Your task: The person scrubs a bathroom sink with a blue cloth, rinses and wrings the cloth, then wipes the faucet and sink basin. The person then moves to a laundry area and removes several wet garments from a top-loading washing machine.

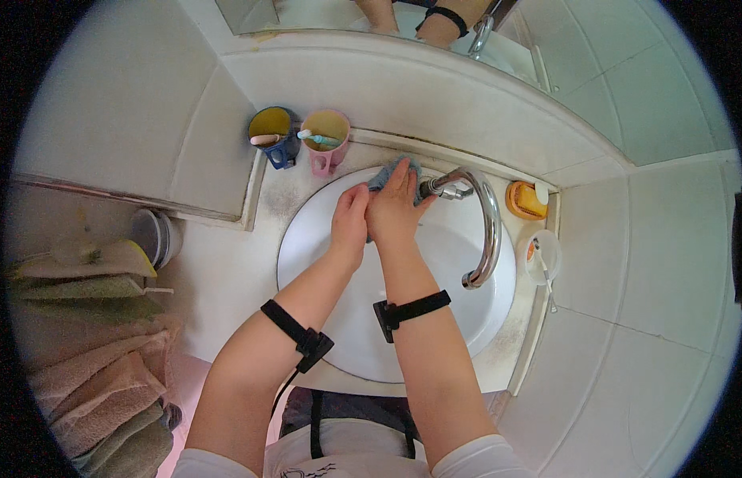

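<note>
A blue-grey cloth [380, 178] is bunched at the back rim of a white oval washbasin [311, 209], left of the tap's base. My right hand [395, 209] lies over it, fingers stretched forward and the thumb out toward the tap. Close against its left side, my left hand [349, 221] is curled around part of the cloth, its fingertips hidden. A bit of cloth also shows low between the two hands. The curved chrome tap [493, 221] arches over the basin to the right of my hands.
A blue cup [279, 152] and a pink cup [327, 156], each with a toothbrush, stand at the back left. An orange soap dish [517, 203] and a clear cup [547, 263] sit right. Towels [108, 382] hang left. A mirror [586, 60] spans the back wall.
</note>
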The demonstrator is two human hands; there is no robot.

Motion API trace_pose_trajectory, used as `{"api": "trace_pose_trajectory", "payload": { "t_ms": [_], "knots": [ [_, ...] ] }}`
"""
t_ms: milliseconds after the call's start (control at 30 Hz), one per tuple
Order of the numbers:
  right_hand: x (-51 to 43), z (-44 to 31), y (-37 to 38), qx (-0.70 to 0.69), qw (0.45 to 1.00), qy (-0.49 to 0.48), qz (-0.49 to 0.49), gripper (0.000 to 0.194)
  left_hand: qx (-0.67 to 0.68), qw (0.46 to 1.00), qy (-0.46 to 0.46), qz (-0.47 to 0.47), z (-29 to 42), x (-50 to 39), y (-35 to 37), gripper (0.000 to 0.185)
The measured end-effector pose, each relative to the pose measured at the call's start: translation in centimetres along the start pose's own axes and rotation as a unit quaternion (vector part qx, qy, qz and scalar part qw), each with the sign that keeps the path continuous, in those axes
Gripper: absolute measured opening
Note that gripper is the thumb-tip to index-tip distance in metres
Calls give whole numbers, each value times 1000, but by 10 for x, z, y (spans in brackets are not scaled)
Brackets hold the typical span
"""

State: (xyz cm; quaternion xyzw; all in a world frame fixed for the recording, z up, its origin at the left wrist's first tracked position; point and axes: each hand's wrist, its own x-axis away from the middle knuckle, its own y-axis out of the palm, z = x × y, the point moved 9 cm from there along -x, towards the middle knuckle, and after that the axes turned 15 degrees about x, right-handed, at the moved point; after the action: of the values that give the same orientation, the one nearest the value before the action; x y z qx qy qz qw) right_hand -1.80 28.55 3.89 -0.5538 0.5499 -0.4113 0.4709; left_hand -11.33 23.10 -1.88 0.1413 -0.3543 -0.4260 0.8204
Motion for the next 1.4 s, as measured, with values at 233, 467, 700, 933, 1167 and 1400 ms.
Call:
{"api": "trace_pose_trajectory", "payload": {
  "t_ms": [233,467,700,933,1167,1400],
  "knots": [
    [81,46,30,-124,983,-18,-133,60,29,966,-247,69,-76,56,-23,36],
    [68,170,-16,-233,957,96,-146,49,-314,932,-126,-132,-94,79,15,30],
    [-24,150,-44,-190,967,-29,-166,69,-474,820,67,-314,-76,83,103,26],
    [40,128,-68,184,938,-268,-121,66,-588,725,15,-359,-92,106,121,19],
    [87,182,-3,-394,869,-7,-299,49,-553,692,67,-458,-105,111,138,29],
    [87,150,-49,-283,934,-21,-218,37,-530,755,106,-370,-20,84,119,27]
  ]
}}
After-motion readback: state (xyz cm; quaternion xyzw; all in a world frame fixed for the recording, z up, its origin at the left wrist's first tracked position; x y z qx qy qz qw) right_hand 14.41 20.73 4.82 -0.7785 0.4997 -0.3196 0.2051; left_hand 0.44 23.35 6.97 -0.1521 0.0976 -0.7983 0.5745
